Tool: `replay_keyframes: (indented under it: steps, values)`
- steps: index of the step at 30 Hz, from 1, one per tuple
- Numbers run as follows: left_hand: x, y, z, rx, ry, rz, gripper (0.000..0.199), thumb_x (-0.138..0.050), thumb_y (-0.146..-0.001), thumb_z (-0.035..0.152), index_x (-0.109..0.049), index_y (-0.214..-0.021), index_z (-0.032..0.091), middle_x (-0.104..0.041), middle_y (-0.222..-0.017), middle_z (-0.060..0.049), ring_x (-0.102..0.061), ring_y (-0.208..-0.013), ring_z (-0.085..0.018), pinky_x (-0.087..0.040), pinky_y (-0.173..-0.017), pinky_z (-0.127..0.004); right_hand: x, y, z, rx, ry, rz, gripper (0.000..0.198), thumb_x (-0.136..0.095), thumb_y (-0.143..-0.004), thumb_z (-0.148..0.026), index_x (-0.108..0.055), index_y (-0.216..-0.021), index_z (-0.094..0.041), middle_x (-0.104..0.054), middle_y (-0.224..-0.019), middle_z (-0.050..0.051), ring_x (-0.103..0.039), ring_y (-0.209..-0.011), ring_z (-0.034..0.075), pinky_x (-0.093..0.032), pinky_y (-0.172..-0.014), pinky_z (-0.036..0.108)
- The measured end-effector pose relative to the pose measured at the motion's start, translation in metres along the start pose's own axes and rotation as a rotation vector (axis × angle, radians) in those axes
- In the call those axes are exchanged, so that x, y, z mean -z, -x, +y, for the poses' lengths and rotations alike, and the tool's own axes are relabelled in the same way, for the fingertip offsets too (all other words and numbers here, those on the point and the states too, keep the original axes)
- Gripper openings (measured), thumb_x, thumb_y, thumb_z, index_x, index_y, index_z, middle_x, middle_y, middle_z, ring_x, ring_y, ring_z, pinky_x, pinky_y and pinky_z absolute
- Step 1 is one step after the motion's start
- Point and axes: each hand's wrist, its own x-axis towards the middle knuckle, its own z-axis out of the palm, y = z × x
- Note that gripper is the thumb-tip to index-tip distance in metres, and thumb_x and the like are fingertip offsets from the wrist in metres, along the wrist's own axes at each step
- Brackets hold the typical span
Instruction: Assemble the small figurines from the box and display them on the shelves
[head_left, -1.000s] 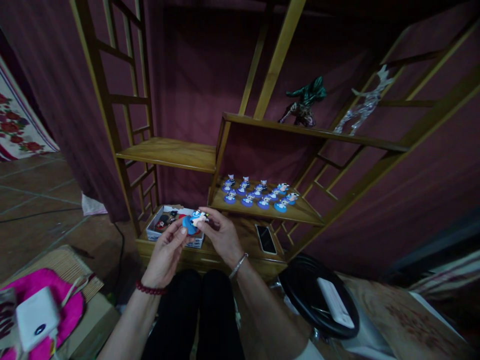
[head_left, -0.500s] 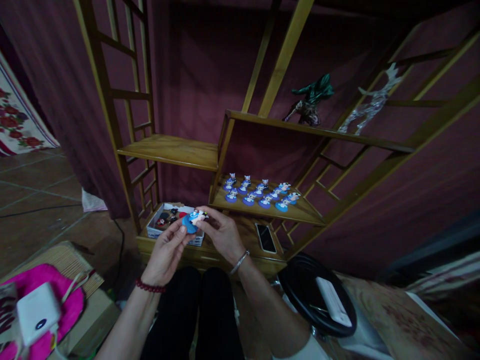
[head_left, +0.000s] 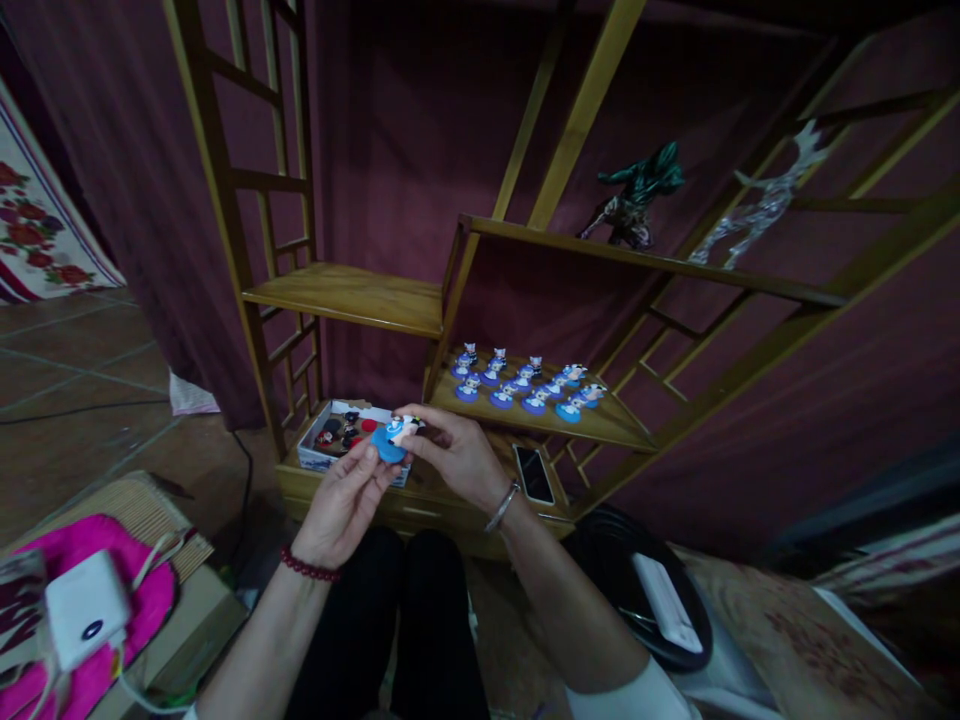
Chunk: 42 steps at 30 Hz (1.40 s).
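Between my two hands is a small figurine [head_left: 405,430] on a round blue base. My left hand [head_left: 349,500] pinches the base between thumb and fingers. My right hand [head_left: 454,452] grips the figurine's white and pink upper part from the other side. Just behind it stands a shallow white box [head_left: 315,457] with small dark and red pieces inside, partly hidden by my hands. On the shelf [head_left: 615,425] to the right, several similar figurines [head_left: 534,400] stand in rows on purple and blue bases.
A phone [head_left: 534,474] lies on the low ledge to the right. Above stand a green figure [head_left: 637,195] and a clear figure [head_left: 765,205]. A black round stool [head_left: 694,640] is at right; a white power bank [head_left: 88,608] rests on pink cloth at left.
My hands and the figurine have shifted slightly right and up in view, and the figurine is turned a little. The whole scene has also moved slightly with the camera.
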Motion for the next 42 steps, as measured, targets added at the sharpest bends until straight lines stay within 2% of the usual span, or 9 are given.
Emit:
replay_keyframes:
  steps: [8, 16, 23, 33, 38, 42]
  values:
    - [-0.001, -0.001, -0.006, 0.002, -0.009, -0.073, 0.024, -0.059, -0.074, 0.024, -0.062, -0.096, 0.013, -0.064, -0.097, -0.007, -0.060, -0.087, -0.016, -0.047, -0.075, -0.022, 0.011, -0.002, -0.007, 0.013, 0.101, -0.063, 0.030, -0.056, -0.075, -0.032, -0.060, -0.103, -0.024, -0.064, -0.096, 0.000, -0.059, -0.077, 0.014, -0.048, -0.067, 0.025]
    - [-0.005, -0.002, -0.008, 0.017, 0.014, -0.042, 0.023, -0.061, -0.073, 0.025, -0.063, -0.092, 0.012, -0.065, -0.091, -0.006, -0.060, -0.082, -0.015, -0.047, -0.074, -0.022, 0.017, -0.004, -0.007, 0.000, 0.058, -0.126, 0.030, -0.056, -0.075, -0.032, -0.059, -0.104, -0.024, -0.063, -0.098, 0.001, -0.060, -0.065, 0.011, -0.048, -0.063, 0.024]
    - [-0.005, -0.002, -0.012, 0.021, 0.055, -0.068, 0.020, -0.061, -0.072, 0.023, -0.064, -0.089, 0.014, -0.064, -0.096, -0.006, -0.060, -0.083, -0.014, -0.047, -0.075, -0.022, 0.021, -0.006, -0.013, 0.130, 0.221, -0.144, 0.027, -0.056, -0.076, -0.027, -0.060, -0.103, -0.024, -0.063, -0.099, 0.002, -0.058, -0.086, 0.015, -0.044, -0.078, 0.027]
    - [-0.006, -0.001, -0.014, 0.021, 0.046, -0.067, 0.018, -0.061, -0.073, 0.023, -0.063, -0.088, 0.014, -0.064, -0.091, -0.005, -0.059, -0.082, -0.015, -0.046, -0.078, -0.025, 0.024, -0.006, -0.018, 0.162, 0.369, -0.207, 0.026, -0.053, -0.079, -0.027, -0.059, -0.104, -0.026, -0.062, -0.096, 0.001, -0.058, -0.077, 0.012, -0.043, -0.074, 0.026]
    - [-0.003, 0.000, -0.013, 0.019, 0.056, -0.058, 0.012, -0.062, -0.072, 0.023, -0.064, -0.080, 0.014, -0.065, -0.080, -0.003, -0.059, -0.078, -0.013, -0.047, -0.075, -0.023, 0.022, -0.008, -0.021, 0.193, 0.377, -0.219, 0.028, -0.053, -0.079, -0.029, -0.057, -0.106, -0.025, -0.062, -0.096, 0.002, -0.056, -0.083, 0.014, -0.042, -0.076, 0.027]
    - [-0.002, 0.000, -0.013, 0.005, 0.075, -0.061, 0.016, -0.061, -0.073, 0.021, -0.064, -0.087, 0.015, -0.065, -0.087, -0.002, -0.059, -0.078, -0.011, -0.047, -0.075, -0.022, 0.022, -0.009, -0.022, 0.199, 0.413, -0.236, 0.028, -0.053, -0.079, -0.028, -0.057, -0.107, -0.024, -0.061, -0.094, 0.002, -0.055, -0.082, 0.014, -0.042, -0.075, 0.027]
